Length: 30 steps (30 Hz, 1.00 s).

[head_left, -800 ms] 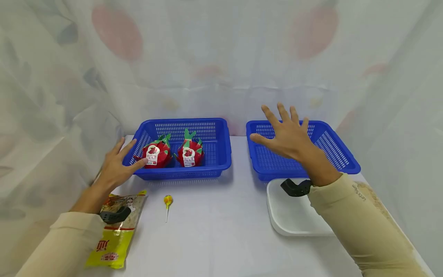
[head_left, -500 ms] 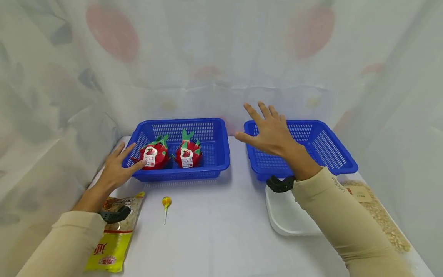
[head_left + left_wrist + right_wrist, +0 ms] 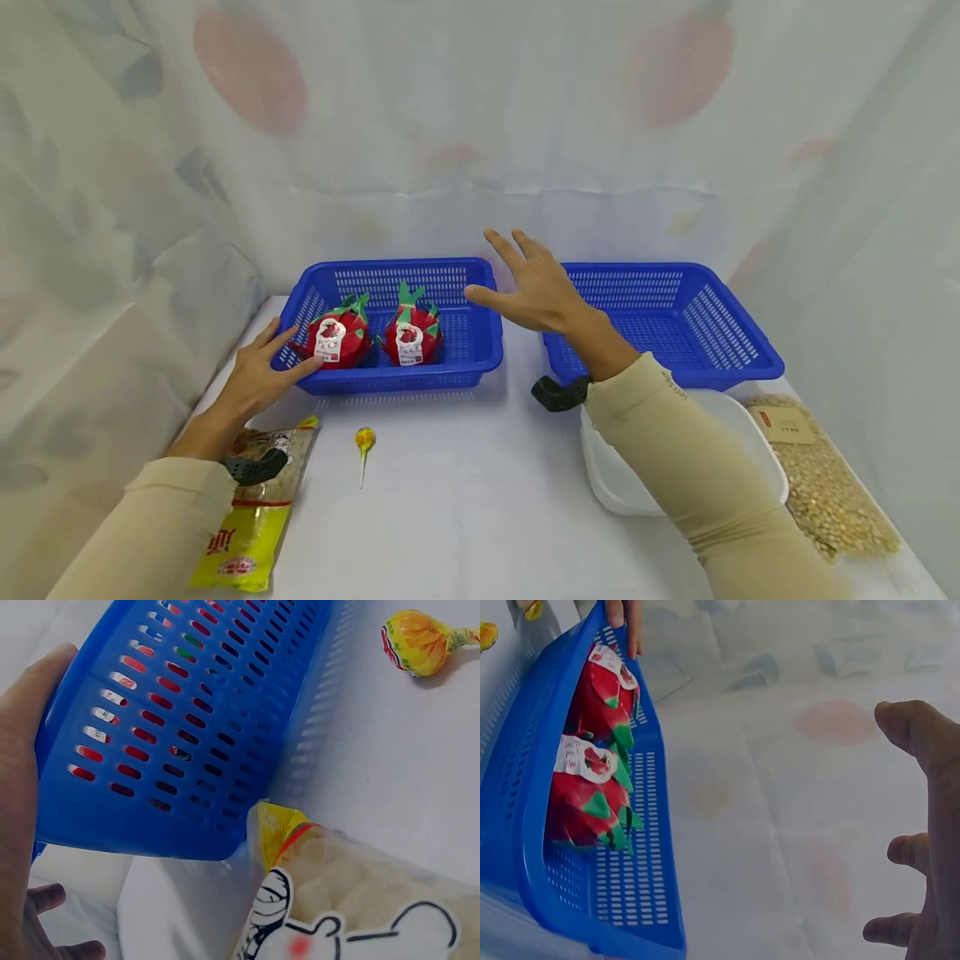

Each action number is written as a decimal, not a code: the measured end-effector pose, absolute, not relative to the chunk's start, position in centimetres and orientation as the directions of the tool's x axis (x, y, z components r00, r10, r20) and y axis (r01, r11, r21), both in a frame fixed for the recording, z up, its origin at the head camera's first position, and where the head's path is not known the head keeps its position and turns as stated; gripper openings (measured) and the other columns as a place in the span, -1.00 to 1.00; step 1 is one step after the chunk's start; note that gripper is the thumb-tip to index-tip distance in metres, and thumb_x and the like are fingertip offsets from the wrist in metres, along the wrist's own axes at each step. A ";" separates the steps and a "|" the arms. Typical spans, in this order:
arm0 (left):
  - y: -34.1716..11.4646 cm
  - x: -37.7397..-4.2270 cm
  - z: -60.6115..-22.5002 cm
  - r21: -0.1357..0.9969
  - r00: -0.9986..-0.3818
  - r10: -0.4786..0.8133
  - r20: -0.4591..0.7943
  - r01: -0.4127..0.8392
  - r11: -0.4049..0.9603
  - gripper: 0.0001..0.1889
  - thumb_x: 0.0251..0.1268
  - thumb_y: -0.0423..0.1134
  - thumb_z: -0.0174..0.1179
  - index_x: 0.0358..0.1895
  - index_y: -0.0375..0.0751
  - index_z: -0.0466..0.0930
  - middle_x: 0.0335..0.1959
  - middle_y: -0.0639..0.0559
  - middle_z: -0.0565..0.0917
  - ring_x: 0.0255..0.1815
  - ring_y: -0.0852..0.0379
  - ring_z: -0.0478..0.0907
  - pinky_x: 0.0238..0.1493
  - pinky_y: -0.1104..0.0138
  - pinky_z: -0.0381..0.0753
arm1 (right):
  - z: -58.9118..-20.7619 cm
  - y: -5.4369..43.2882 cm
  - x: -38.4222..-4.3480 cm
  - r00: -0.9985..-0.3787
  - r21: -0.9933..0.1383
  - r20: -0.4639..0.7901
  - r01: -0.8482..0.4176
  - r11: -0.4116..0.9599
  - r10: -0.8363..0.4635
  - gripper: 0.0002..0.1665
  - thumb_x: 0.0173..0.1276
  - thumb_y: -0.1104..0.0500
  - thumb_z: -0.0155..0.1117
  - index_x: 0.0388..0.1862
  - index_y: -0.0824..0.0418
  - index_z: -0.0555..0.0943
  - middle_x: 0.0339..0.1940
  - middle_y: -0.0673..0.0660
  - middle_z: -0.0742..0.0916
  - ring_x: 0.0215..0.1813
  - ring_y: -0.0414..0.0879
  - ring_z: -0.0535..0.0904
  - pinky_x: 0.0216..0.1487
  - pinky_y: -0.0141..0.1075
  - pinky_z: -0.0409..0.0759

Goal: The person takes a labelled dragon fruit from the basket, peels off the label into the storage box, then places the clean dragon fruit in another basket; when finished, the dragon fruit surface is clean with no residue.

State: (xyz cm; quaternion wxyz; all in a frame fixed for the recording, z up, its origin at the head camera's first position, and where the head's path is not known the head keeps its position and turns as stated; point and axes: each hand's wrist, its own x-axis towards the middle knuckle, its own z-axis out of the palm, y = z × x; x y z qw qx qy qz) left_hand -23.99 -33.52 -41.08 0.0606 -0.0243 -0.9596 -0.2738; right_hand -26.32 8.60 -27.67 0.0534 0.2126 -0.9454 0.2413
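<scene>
My left hand [image 3: 255,375] is at the left end of a blue plastic basket [image 3: 491,354], its thumb over the front rim and its fingers spread along the side. Inside lie two red dragon fruits with green leaves, the left one [image 3: 337,342] and the right one [image 3: 412,337], both bearing white labels. With fingers spread and nothing held, my right hand [image 3: 536,287] hovers near the right end of that basket. In the right wrist view, its fingers [image 3: 911,851] stand apart from the basket wall [image 3: 532,847]. The left wrist view shows the thumb [image 3: 45,679] against the rim.
A second blue basket [image 3: 675,329] stands at the right, partly behind my right arm. In front of it is a white tray [image 3: 731,417], beside a bag of grains [image 3: 825,492]. A yellow-wrapped lollipop [image 3: 364,442] and a yellow snack bag [image 3: 255,533] lie at the left.
My right hand has swept left, from above the right basket to the right end of the left basket. The left hand has stayed at the left basket's end.
</scene>
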 end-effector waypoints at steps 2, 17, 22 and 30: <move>-33.6 -24.0 -41.1 0.526 -0.993 0.012 0.119 0.074 0.848 -0.03 0.23 0.30 0.11 0.49 -0.33 0.04 0.53 -0.28 -0.17 0.42 -0.50 -0.20 0.13 -0.44 0.01 | -27.9 7.9 -26.6 -0.903 -0.455 0.194 -0.429 0.781 -0.383 0.04 0.21 -0.49 0.02 0.58 -0.24 -0.08 0.57 0.17 0.01 0.51 0.25 -0.10 0.28 0.36 0.02; -33.4 -24.2 -41.3 0.537 -0.995 0.011 0.103 0.065 0.841 0.06 0.17 0.33 0.15 0.50 -0.36 -0.04 0.54 -0.24 -0.18 0.42 -0.48 -0.13 0.16 -0.40 0.07 | -32.3 1.9 -29.5 -0.918 -0.622 0.115 -0.365 0.693 -0.380 0.16 0.12 -0.48 0.18 0.59 -0.12 -0.02 0.53 0.19 0.15 0.48 0.17 0.07 0.29 0.25 0.18; -33.2 -24.3 -41.3 0.534 -0.994 0.011 0.111 0.069 0.842 0.05 0.18 0.33 0.14 0.50 -0.37 -0.04 0.54 -0.24 -0.18 0.41 -0.49 -0.12 0.15 -0.40 0.06 | -34.2 0.0 -30.0 -0.934 -0.697 0.053 -0.289 0.656 -0.354 0.20 0.08 -0.48 0.22 0.59 -0.10 -0.04 0.55 0.22 0.09 0.51 0.17 -0.02 0.30 0.25 0.14; -33.4 -23.8 -41.2 0.525 -0.994 0.003 0.110 0.061 0.849 0.05 0.20 0.32 0.13 0.50 -0.36 -0.06 0.54 -0.23 -0.20 0.41 -0.50 -0.12 0.15 -0.40 0.06 | -36.3 -2.6 -30.8 -0.959 -0.724 -0.048 -0.160 0.671 -0.280 0.24 0.03 -0.47 0.28 0.58 -0.08 0.00 0.54 0.24 0.10 0.51 0.20 -0.02 0.25 0.30 0.18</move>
